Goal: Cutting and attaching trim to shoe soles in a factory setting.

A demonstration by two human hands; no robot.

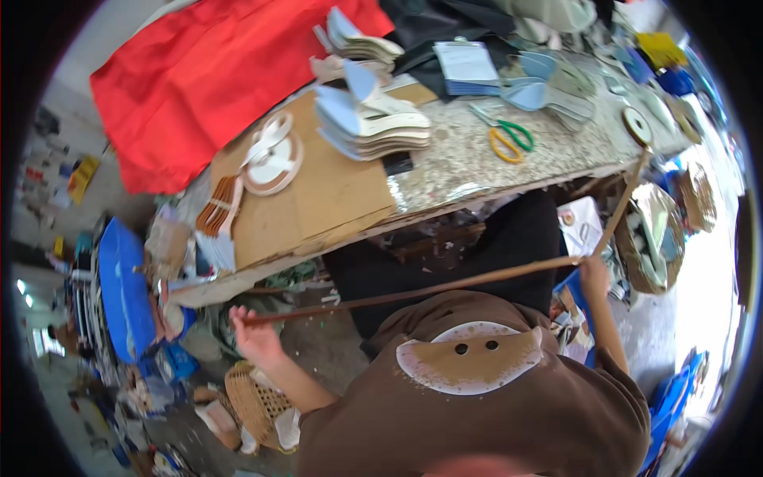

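A long narrow brown strip (413, 291) is stretched across my lap, in front of my chest. At the left, my left hand (258, 340) pinches the strip's end. Over on the right, my right hand (594, 278) is closed on the same strip. From there it bends up toward the table's right edge, near a dark-rimmed reel (637, 126). The strip appears to come off this reel, though the join is small and blurred.
On the worktable (469, 171) lie scissors (509, 141) with green and orange handles, stacked pale shoe parts (377, 131), a white tape roll (272, 163), brown straps (218, 208), a notepad (467, 67) and red fabric (214, 79). A woven basket (253, 401) stands at lower left.
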